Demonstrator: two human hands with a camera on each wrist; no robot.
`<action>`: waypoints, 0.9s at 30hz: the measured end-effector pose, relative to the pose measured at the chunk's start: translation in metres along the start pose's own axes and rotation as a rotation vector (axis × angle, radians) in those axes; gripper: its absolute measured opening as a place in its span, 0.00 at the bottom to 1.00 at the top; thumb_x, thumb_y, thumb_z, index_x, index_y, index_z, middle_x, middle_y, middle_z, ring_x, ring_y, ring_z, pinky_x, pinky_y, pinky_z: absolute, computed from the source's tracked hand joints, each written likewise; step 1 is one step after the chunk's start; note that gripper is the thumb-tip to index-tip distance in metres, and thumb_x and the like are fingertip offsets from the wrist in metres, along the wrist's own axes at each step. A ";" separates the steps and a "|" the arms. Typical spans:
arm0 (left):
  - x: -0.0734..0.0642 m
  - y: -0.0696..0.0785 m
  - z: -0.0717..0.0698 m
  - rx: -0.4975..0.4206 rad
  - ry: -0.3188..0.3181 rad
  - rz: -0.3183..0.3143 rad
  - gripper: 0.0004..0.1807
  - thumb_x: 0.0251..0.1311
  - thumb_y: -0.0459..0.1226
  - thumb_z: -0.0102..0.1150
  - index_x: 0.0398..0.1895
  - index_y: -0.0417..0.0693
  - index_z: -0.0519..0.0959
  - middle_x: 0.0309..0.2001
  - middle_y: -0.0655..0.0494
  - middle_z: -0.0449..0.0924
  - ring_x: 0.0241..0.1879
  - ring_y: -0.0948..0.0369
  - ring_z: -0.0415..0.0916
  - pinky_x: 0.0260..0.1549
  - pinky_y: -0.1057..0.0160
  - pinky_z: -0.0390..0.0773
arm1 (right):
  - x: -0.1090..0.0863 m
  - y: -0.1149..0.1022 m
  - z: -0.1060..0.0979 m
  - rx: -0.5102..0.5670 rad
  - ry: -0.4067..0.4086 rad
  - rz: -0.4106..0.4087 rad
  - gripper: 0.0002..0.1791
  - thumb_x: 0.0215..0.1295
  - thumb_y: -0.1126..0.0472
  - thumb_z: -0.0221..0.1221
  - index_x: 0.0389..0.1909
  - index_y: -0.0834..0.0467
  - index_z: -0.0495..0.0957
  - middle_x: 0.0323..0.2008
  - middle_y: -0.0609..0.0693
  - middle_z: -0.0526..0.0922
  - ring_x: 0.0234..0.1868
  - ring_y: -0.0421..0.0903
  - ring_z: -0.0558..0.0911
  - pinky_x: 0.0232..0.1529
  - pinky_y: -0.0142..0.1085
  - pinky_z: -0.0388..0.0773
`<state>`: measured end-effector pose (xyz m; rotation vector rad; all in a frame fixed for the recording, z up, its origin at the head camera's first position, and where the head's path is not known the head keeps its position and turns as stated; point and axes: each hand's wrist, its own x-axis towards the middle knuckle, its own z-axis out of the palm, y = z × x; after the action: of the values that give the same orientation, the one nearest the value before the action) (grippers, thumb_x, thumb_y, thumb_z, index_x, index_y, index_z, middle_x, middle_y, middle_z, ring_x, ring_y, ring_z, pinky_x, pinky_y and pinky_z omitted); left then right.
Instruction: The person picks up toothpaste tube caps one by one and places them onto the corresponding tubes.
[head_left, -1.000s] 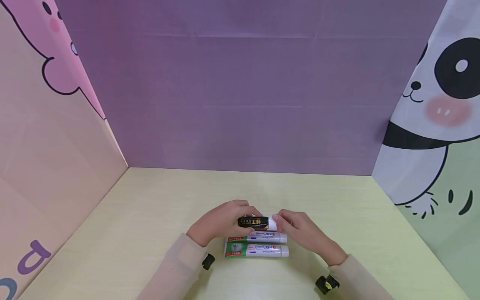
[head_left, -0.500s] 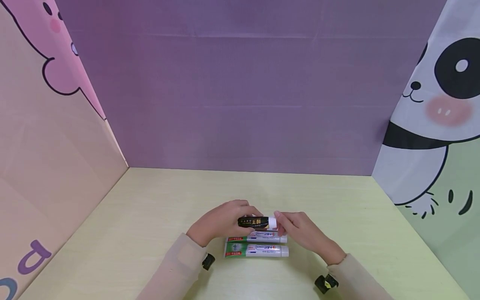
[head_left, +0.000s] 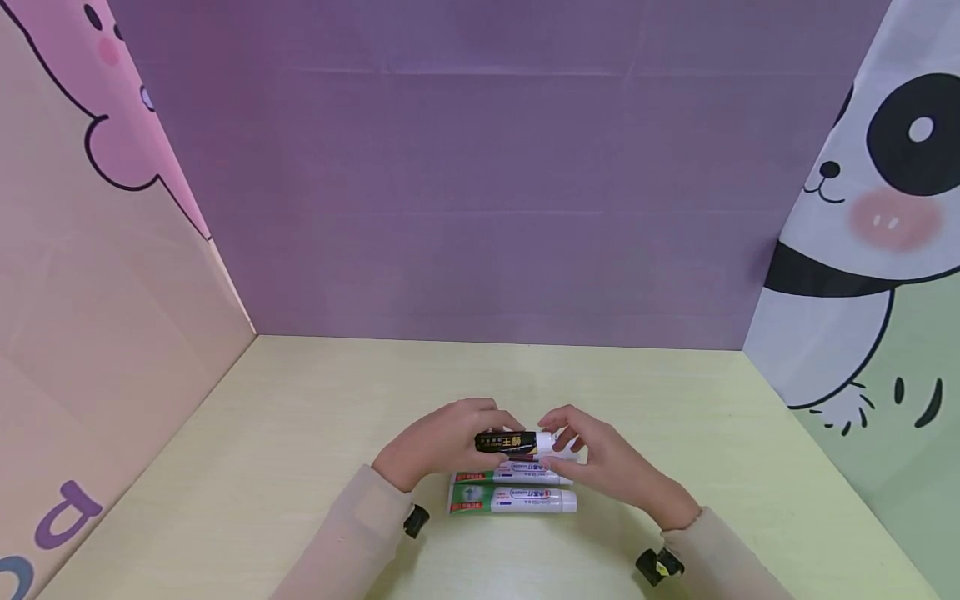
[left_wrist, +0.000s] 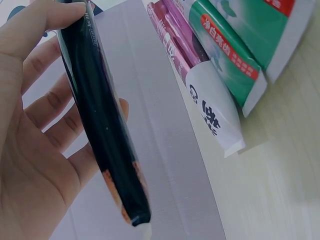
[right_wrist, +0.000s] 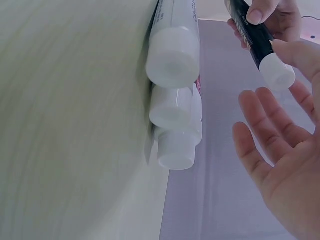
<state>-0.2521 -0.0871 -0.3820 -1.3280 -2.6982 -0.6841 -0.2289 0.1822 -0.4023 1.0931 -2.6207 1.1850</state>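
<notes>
A black toothpaste tube with gold lettering (head_left: 510, 442) is raised above the table, its white cap (right_wrist: 276, 72) pointing right. My left hand (head_left: 450, 437) grips it, thumb on the near side and fingers behind. Around the cap end, my right hand (head_left: 611, 458) has its fingers spread and loosely bent; in the right wrist view one fingertip overlaps the tube just above the cap. Two green-and-white toothpaste tubes (head_left: 513, 501) lie side by side below the hands. Beyond them, a pink-and-white toothpaste tube (left_wrist: 212, 102) shows in the left wrist view.
The lying tubes form a row, white caps (right_wrist: 172, 62) all facing right. They rest on a pale wooden table (head_left: 337, 392). A purple panel (head_left: 480, 183) stands behind, with cartoon-printed panels at left and right (head_left: 847, 333).
My right hand has gone from pinched fingers at the cap to spread fingers around it. My left hand and the black toothpaste tube have barely moved.
</notes>
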 end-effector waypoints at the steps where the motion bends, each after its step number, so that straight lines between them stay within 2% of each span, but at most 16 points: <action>1: 0.000 0.000 0.000 -0.001 0.001 0.004 0.19 0.58 0.39 0.68 0.54 0.56 0.83 0.42 0.64 0.78 0.38 0.68 0.73 0.39 0.70 0.76 | 0.000 0.000 0.000 0.000 0.002 -0.009 0.24 0.63 0.61 0.69 0.57 0.56 0.72 0.49 0.43 0.79 0.43 0.40 0.80 0.44 0.41 0.79; 5: 0.000 0.000 0.000 -0.006 0.005 0.016 0.19 0.57 0.38 0.69 0.53 0.56 0.83 0.42 0.64 0.78 0.38 0.68 0.73 0.39 0.70 0.76 | 0.000 0.001 0.001 -0.010 0.008 -0.051 0.23 0.61 0.65 0.69 0.55 0.55 0.72 0.48 0.43 0.79 0.43 0.41 0.80 0.44 0.42 0.80; 13: 0.000 0.000 0.000 -0.006 0.002 0.011 0.19 0.58 0.39 0.69 0.54 0.55 0.83 0.42 0.64 0.78 0.38 0.68 0.73 0.39 0.71 0.76 | 0.001 0.004 0.005 -0.036 0.041 -0.095 0.21 0.61 0.66 0.69 0.51 0.53 0.73 0.46 0.44 0.78 0.41 0.42 0.80 0.41 0.39 0.80; 22: 0.001 0.000 0.000 -0.013 0.014 0.029 0.18 0.58 0.38 0.68 0.53 0.55 0.84 0.41 0.65 0.78 0.37 0.68 0.72 0.39 0.70 0.76 | 0.002 0.004 0.005 -0.049 0.052 -0.054 0.18 0.61 0.66 0.69 0.48 0.50 0.74 0.41 0.39 0.80 0.38 0.38 0.80 0.39 0.36 0.78; 27: 0.001 0.001 0.000 -0.009 0.019 0.022 0.18 0.58 0.39 0.68 0.53 0.56 0.84 0.41 0.65 0.78 0.37 0.68 0.72 0.39 0.70 0.76 | 0.001 0.004 0.005 -0.043 0.038 -0.016 0.13 0.66 0.60 0.66 0.49 0.52 0.75 0.36 0.38 0.79 0.36 0.38 0.78 0.39 0.36 0.77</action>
<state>-0.2518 -0.0862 -0.3812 -1.3446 -2.6643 -0.7048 -0.2313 0.1797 -0.4079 1.0703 -2.5916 1.1296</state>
